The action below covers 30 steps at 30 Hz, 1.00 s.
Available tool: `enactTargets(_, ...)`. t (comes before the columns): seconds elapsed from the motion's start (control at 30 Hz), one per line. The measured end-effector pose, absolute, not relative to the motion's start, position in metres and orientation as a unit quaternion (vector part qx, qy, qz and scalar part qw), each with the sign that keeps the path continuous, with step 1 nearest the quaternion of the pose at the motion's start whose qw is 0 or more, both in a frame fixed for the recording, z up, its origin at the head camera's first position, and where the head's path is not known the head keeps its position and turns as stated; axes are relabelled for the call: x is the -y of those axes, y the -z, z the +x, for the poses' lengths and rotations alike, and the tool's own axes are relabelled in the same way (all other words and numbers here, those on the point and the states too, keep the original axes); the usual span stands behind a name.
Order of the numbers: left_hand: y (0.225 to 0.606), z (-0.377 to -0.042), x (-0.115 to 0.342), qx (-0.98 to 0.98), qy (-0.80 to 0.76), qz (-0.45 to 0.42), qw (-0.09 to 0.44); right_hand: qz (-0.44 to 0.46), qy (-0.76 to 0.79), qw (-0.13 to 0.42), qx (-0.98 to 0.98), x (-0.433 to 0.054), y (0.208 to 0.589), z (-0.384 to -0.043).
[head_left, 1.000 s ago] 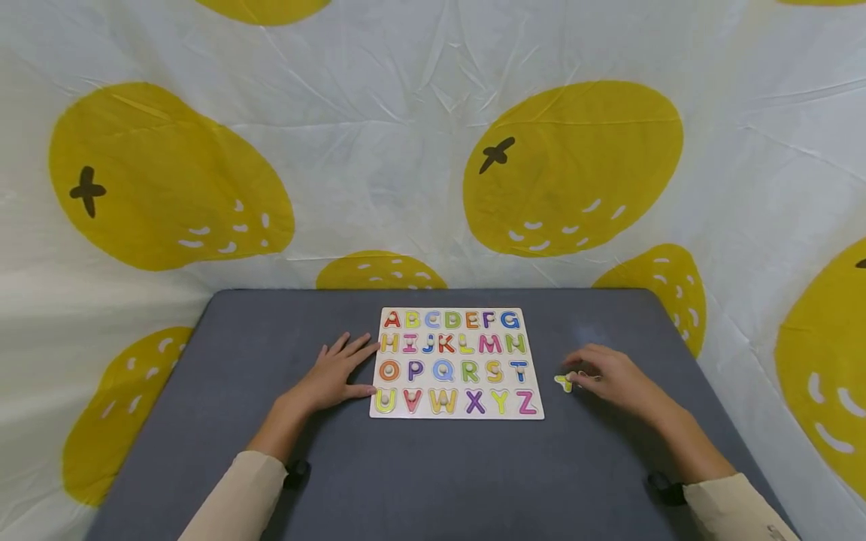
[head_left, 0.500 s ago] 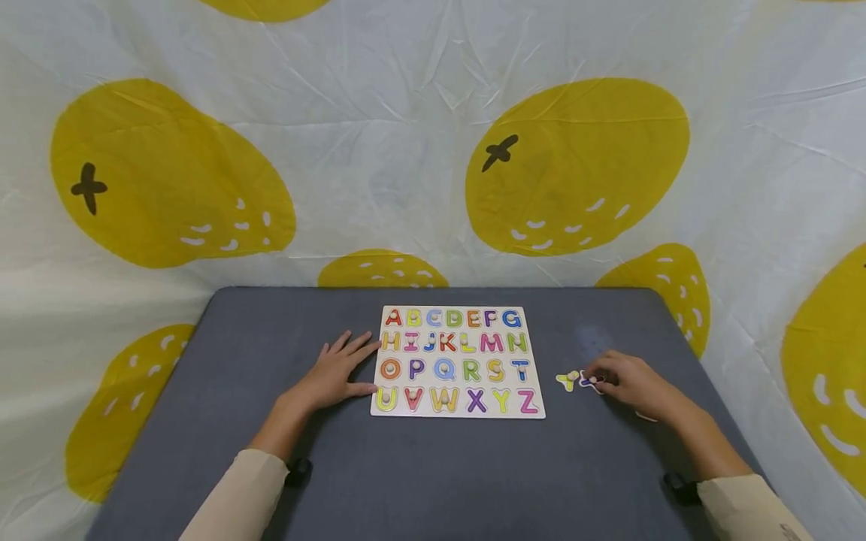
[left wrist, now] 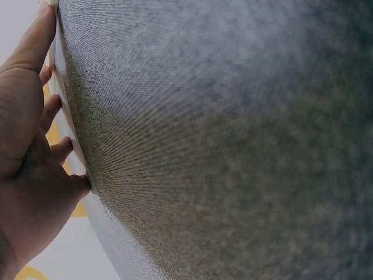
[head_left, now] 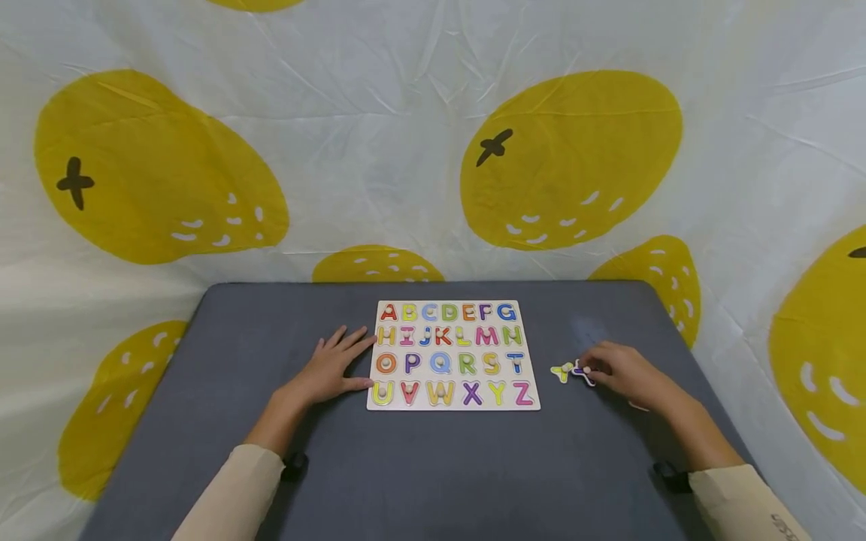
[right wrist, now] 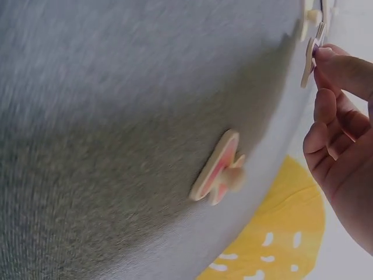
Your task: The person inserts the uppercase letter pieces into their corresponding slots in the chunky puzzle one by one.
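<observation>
A wooden alphabet puzzle board (head_left: 453, 410) lies on the grey table with rows of coloured letters, many with small knobs. My left hand (head_left: 330, 368) is spread beside it, fingertips and thumb at its left edge. To the right of the board, my right hand (head_left: 624, 372) pinches a purple X-shaped letter piece (head_left: 581, 373) between thumb and finger. That piece sits close to the table, its outline partly hidden by the fingers. Just left of it lies a yellow Y piece (head_left: 560, 373) with a knob. The X, Y and Z places on the board show no knobs.
A pink letter piece (right wrist: 217, 166) with a knob lies on the table near my right wrist, mostly hidden by the forearm in the head view. Behind the table (head_left: 446, 481) hangs a white cloth (head_left: 379, 150) with large yellow fruit prints.
My right hand has gone from the yellow Y piece to the purple X piece beside it. The pink piece's edge has come out from under the forearm. The left hand stays at the board.
</observation>
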<state>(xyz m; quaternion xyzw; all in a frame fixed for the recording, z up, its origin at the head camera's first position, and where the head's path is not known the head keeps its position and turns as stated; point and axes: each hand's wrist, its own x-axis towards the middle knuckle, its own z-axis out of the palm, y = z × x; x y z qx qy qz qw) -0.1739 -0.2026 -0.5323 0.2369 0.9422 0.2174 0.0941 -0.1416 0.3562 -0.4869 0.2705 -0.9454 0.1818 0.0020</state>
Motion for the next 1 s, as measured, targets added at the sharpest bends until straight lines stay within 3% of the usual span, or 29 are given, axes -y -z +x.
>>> enactTargets(0.57,0.533,-0.173,0.205,-0.942,-0.218,0.237,0.099,0.278,-0.218,-0.013,0.936,-0.295,0.478,-0.141)
enactTargets(1.0,0.533,-0.174,0.204,-0.941,-0.220,0.236,0.098,0.342,-0.259,-0.036,0.902,-0.239,0.486,-0.146)
